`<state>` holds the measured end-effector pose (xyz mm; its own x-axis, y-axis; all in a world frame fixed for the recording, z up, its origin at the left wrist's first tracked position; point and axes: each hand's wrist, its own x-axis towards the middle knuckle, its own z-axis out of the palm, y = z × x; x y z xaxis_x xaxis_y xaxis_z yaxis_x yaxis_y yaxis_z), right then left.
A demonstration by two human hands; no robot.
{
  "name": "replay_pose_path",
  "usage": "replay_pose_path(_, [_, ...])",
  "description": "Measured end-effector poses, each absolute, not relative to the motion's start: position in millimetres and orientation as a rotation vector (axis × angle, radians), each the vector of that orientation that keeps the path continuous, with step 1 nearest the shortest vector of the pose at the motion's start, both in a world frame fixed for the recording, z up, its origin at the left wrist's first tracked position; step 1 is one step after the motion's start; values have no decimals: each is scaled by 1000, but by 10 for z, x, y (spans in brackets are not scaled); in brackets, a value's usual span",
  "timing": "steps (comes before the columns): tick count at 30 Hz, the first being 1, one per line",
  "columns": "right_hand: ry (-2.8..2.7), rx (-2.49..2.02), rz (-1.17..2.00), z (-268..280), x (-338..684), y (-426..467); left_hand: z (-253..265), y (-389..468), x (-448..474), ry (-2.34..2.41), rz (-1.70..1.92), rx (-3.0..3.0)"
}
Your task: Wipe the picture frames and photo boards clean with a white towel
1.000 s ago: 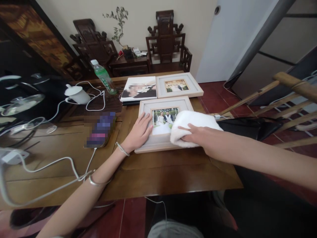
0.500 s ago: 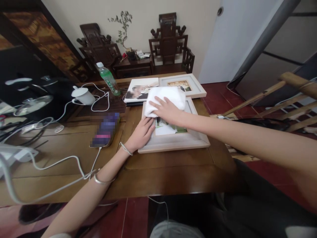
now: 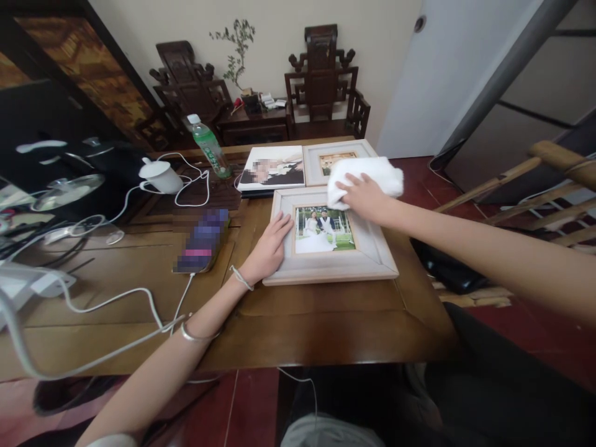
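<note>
A light wooden picture frame [image 3: 321, 268] lies flat on the table, holding a printed photo [image 3: 325, 231] of two people outdoors. My left hand [image 3: 269, 247] rests on the frame's left side, fingers stretched out over the rim. On a folded white cloth [image 3: 379, 172], my right hand [image 3: 363, 197] presses down with its fingers over the near side. The cloth sits across the frame's upper right corner and hides it. It also covers part of a second frame [image 3: 367, 148] behind.
Beside the second frame lies a photo album or panel [image 3: 274, 164]. To the left are a green-labelled bottle [image 3: 209, 149], a white lidded cup [image 3: 162, 178], a phone [image 3: 202, 241] on a charging cable, and more loose white cables. A wooden rack [image 3: 544, 211] stands right of the table [image 3: 335, 332].
My right hand and the cloth have moved right, from the frame's upper left to its upper right corner, uncovering the photo. My left hand stays on the frame's left side.
</note>
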<state>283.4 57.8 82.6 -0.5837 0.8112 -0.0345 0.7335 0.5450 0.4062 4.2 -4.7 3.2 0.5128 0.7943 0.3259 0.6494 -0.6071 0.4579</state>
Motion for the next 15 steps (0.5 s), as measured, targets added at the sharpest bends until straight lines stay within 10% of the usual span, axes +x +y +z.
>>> replay_pose_path(15, [2694,1106,-267,1224,2906,-969,61,-68,27,1214,753,2488])
